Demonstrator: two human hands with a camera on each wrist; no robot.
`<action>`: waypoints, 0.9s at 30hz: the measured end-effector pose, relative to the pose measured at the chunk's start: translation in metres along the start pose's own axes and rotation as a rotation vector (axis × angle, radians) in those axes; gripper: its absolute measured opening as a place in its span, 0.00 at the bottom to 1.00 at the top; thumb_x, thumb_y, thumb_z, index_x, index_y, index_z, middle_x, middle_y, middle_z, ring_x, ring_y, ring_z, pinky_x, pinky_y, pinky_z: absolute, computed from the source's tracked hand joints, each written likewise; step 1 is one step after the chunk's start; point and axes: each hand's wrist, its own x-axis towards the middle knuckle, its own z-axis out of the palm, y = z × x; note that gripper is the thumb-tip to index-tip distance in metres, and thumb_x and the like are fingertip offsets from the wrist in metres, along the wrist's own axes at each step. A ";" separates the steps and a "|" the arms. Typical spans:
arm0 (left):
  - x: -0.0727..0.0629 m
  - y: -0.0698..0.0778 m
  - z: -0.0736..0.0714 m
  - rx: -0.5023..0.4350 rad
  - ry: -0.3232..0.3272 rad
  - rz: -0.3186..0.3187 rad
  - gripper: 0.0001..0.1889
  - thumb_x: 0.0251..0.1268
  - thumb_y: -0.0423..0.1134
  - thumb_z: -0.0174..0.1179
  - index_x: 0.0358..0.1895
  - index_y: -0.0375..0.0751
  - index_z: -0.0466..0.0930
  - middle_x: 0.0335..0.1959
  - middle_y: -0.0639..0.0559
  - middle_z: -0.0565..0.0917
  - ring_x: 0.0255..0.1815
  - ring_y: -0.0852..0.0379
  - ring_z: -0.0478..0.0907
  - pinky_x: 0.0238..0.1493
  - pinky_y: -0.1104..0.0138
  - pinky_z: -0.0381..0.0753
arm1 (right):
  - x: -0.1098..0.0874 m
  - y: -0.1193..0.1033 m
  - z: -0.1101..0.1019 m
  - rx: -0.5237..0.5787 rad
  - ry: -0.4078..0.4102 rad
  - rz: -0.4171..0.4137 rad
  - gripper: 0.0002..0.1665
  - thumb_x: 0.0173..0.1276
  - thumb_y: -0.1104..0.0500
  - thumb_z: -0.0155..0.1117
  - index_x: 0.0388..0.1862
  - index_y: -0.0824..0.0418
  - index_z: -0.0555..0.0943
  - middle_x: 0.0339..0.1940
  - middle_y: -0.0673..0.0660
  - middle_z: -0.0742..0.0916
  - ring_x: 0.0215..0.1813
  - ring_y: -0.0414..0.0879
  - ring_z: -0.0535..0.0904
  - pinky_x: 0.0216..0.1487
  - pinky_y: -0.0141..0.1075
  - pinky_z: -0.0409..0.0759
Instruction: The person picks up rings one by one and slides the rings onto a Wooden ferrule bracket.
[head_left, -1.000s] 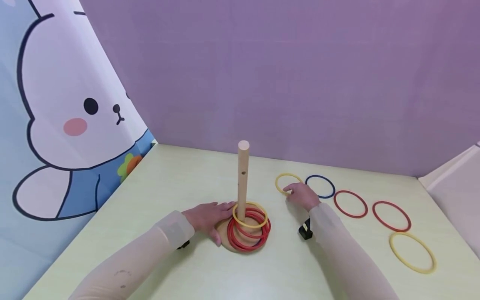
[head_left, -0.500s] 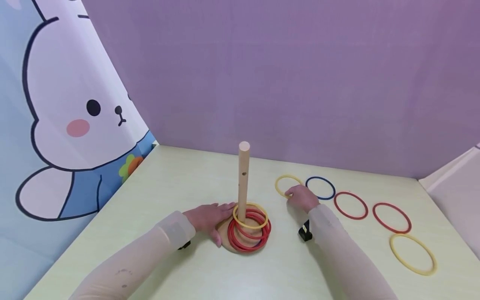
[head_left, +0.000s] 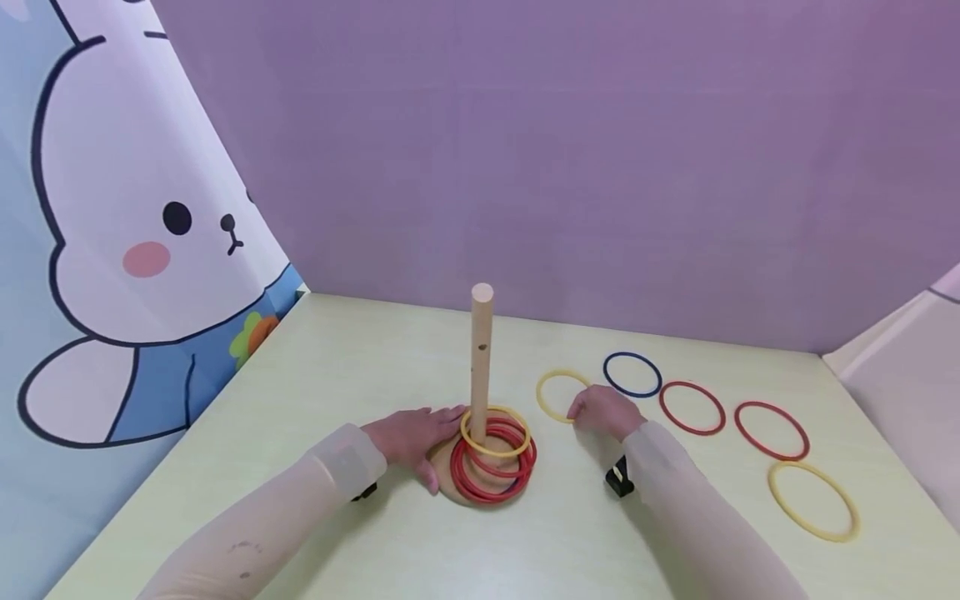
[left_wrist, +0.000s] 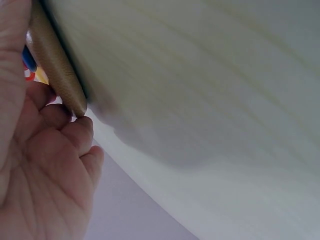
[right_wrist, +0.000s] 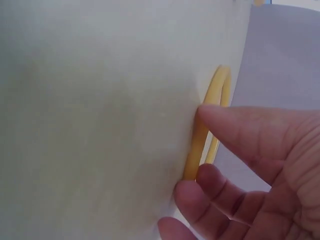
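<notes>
A round wooden base with an upright peg stands mid-table. My left hand holds its left rim, thumb on the near side and fingers on the far side. In the left wrist view, bent fingertips touch the edge of the base. Around the peg lie several red rings with a yellow ring on top; a bit of blue shows beneath. My right hand pinches the near edge of another yellow ring. The right wrist view shows this ring between thumb and fingers, close to the table.
To the right lie a blue ring, a red ring, a second red ring and a yellow ring. A purple backdrop rises behind the table; a cartoon-print cloth hangs at left.
My right fingers have closed on the yellow ring and drawn it slightly toward me, away from the blue ring. The left hand stays at the base.
</notes>
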 end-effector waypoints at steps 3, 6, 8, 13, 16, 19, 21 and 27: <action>-0.001 -0.001 0.001 -0.009 0.006 0.000 0.57 0.40 0.54 0.75 0.75 0.42 0.54 0.77 0.50 0.52 0.73 0.48 0.57 0.72 0.57 0.53 | -0.007 -0.003 0.002 0.015 -0.015 -0.013 0.08 0.56 0.69 0.67 0.31 0.58 0.87 0.37 0.53 0.87 0.42 0.48 0.78 0.48 0.46 0.77; -0.002 -0.001 0.000 -0.013 0.011 0.006 0.57 0.40 0.54 0.75 0.75 0.41 0.54 0.77 0.49 0.52 0.72 0.46 0.57 0.72 0.56 0.54 | -0.014 -0.005 0.004 0.023 -0.044 -0.020 0.08 0.57 0.69 0.67 0.31 0.57 0.87 0.34 0.50 0.87 0.40 0.45 0.77 0.46 0.44 0.77; -0.002 -0.001 -0.001 -0.015 0.014 0.008 0.57 0.40 0.54 0.75 0.75 0.41 0.54 0.77 0.49 0.53 0.72 0.46 0.58 0.71 0.56 0.55 | -0.018 -0.006 0.005 0.030 -0.072 -0.031 0.09 0.56 0.70 0.67 0.30 0.57 0.87 0.32 0.49 0.86 0.37 0.43 0.77 0.44 0.42 0.77; -0.002 0.000 -0.001 -0.015 0.010 0.001 0.57 0.40 0.54 0.75 0.75 0.41 0.54 0.77 0.50 0.53 0.72 0.46 0.58 0.71 0.56 0.55 | -0.028 -0.002 0.000 0.123 -0.149 -0.104 0.09 0.55 0.70 0.68 0.33 0.58 0.86 0.31 0.48 0.85 0.34 0.41 0.75 0.41 0.37 0.76; -0.001 0.000 -0.001 -0.017 0.007 -0.003 0.57 0.40 0.54 0.75 0.75 0.41 0.53 0.77 0.50 0.53 0.72 0.46 0.58 0.71 0.57 0.55 | -0.031 0.003 -0.006 0.227 -0.162 -0.153 0.12 0.55 0.69 0.69 0.40 0.63 0.85 0.30 0.50 0.83 0.32 0.42 0.74 0.36 0.35 0.75; -0.001 0.000 0.000 -0.012 0.011 -0.005 0.57 0.40 0.55 0.75 0.75 0.42 0.53 0.77 0.51 0.53 0.72 0.46 0.59 0.71 0.57 0.56 | -0.034 0.007 -0.013 0.377 -0.159 -0.125 0.19 0.58 0.67 0.67 0.50 0.68 0.81 0.27 0.53 0.80 0.28 0.45 0.73 0.30 0.35 0.74; -0.001 0.000 0.000 -0.014 0.014 -0.004 0.57 0.40 0.55 0.75 0.75 0.41 0.53 0.77 0.51 0.53 0.72 0.46 0.59 0.71 0.57 0.56 | -0.036 0.010 -0.016 0.483 -0.155 -0.065 0.23 0.59 0.66 0.66 0.55 0.70 0.77 0.27 0.55 0.80 0.27 0.45 0.74 0.29 0.36 0.75; 0.000 0.001 0.000 -0.008 0.012 -0.010 0.57 0.39 0.55 0.75 0.75 0.42 0.53 0.76 0.51 0.54 0.71 0.46 0.60 0.71 0.56 0.57 | -0.040 0.018 -0.015 0.624 -0.114 0.096 0.31 0.61 0.65 0.65 0.64 0.68 0.71 0.30 0.56 0.80 0.30 0.47 0.76 0.31 0.38 0.78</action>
